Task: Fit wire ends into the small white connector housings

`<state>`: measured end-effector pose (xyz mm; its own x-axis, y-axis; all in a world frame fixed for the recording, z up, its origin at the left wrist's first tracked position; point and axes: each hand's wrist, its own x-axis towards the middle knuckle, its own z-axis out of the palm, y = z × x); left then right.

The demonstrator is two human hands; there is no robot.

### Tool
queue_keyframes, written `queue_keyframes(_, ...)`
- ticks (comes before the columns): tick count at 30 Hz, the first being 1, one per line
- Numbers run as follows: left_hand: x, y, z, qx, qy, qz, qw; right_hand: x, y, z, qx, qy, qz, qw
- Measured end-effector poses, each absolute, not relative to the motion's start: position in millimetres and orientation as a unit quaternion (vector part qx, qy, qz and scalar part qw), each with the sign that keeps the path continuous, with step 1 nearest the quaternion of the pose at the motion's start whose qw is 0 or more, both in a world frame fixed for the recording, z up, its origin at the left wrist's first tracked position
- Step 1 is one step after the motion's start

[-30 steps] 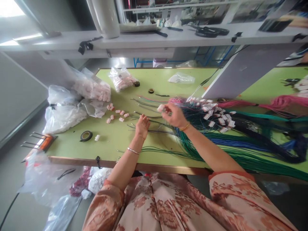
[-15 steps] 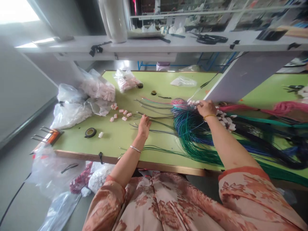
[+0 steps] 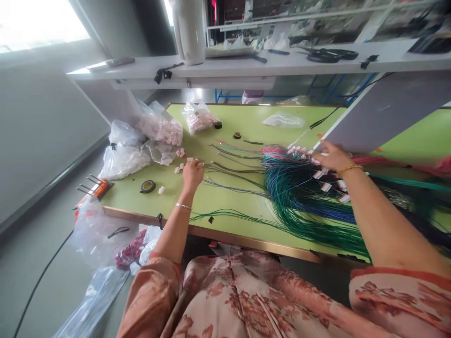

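Observation:
My left hand [image 3: 193, 174] is over a small group of white-and-orange plastic connector housings [image 3: 181, 166] on the green table. Its fingers are curled down and bunched together; what they hold, if anything, is hidden. To the right lies a large bundle of thin green, blue and black wires [image 3: 282, 183], with several loose ends fanned out toward my left hand. My right hand [image 3: 334, 157] is above the far right side of this bundle, fingers apart. White connectors [image 3: 326, 187] attached among the wires lie below and beside it.
Plastic bags of connectors [image 3: 160, 129] stand at the back left. Black tape rolls [image 3: 148, 186] lie on the green table [image 3: 232, 216]. An orange pronged holder [image 3: 100, 188] is at the left edge. A white shelf [image 3: 225, 65] with scissors [image 3: 331, 55] spans the back.
My left hand has moved left from the wire ends onto the loose connectors. My right hand has shifted right and its fingers have opened off the white connectors. The view has turned slightly left.

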<state>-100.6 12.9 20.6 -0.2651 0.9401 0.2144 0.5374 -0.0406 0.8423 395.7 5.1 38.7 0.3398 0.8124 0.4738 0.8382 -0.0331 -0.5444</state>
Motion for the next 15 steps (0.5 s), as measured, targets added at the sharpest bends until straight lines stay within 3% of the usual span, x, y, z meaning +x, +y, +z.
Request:
queue_keyframes(2, -119.7, 21.8, 14.0, 0.589, 0.705, 0.364, 0.152, 378.3, -16.8, 53.9, -0.753, -0.547, -0.069, 0.36)
queue_keyframes(4, -129.3, 27.9, 4.8, 0.61, 0.722, 0.3, 0.124, 341.4, -39.6, 67.2, -0.729, -0.552, -0.103, 0.391)
queue_keyframes(7, -131.8, 31.5, -6.9, 0.636, 0.717, 0.255, 0.124, 258.3, -70.4, 73.1, -0.588, -0.698, -0.002, 0.409)
queue_keyframes(11, -131.6, 26.2, -11.5, 0.655, 0.702, 0.256, 0.112, 142.1, -100.4, 53.8, -0.398, -0.845, 0.217, 0.283)
queue_keyframes(15, -139.3, 13.6, -6.2, 0.655, 0.689, 0.285, 0.124, 61.4, -109.3, 29.0, -0.371, -0.877, 0.262, 0.158)
